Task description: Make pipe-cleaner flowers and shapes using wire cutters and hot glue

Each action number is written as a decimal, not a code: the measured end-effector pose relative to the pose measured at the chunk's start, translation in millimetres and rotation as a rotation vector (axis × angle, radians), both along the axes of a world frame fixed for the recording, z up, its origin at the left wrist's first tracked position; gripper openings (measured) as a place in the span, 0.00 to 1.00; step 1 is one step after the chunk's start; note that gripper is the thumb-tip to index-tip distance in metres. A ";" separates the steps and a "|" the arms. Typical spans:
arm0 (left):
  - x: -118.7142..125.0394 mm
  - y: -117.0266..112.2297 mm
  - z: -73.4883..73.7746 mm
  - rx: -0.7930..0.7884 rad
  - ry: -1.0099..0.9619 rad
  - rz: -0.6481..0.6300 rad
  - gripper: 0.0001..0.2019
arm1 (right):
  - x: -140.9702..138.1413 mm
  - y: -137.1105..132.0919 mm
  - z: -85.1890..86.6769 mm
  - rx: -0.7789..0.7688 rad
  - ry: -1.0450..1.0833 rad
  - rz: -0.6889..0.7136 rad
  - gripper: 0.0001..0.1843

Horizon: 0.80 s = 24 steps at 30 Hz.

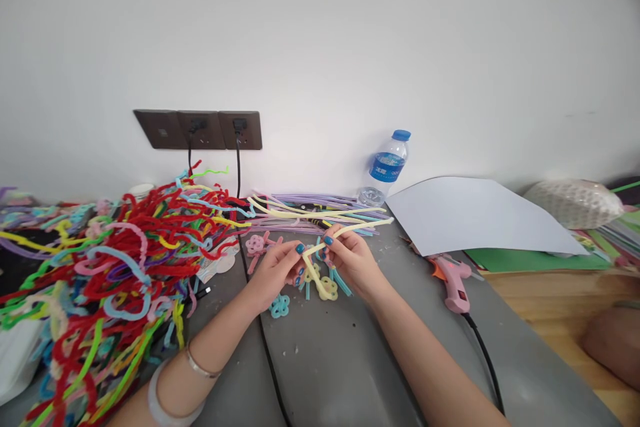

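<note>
ok so both hands are pinching one bent yellow pipe cleaner (316, 249): left hand (274, 271) is gripping by the bend, right hand (354, 264) is clamping further along. they're holding it above the grey surface (340, 360), around some little fuzzy flowers (279, 307), while a pink glue gun (455, 285) is lying over to the right.

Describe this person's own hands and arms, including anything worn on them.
The left hand and right hand are ungloved, with blue nail polish. The left forearm wears a thin silvery bangle and, nearer the elbow, a thicker pale bangle; the right forearm shows none. No sleeves are visible.
</note>
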State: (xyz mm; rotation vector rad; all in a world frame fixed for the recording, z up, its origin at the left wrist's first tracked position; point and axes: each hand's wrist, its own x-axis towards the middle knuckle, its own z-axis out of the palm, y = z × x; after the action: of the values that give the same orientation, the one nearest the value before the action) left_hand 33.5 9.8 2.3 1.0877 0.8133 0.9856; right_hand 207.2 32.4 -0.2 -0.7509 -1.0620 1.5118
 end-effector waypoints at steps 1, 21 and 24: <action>0.7 -0.6 0.7 0.000 -0.011 -0.007 0.25 | 0.1 0.0 -0.1 0.004 -0.007 -0.002 0.17; 3.0 -7.3 11.9 -0.160 -0.164 -0.172 0.20 | -0.3 -4.5 10.4 -0.024 0.129 0.031 0.16; 1.9 -5.8 12.6 -0.182 -0.215 -0.190 0.17 | -0.6 -5.1 10.0 -0.005 0.087 0.025 0.16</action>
State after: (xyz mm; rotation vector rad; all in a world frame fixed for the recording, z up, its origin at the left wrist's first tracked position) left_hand 35.3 3.9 14.9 0.8684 0.6002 0.8341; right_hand 206.6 27.4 9.7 -0.6720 -1.0064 1.5550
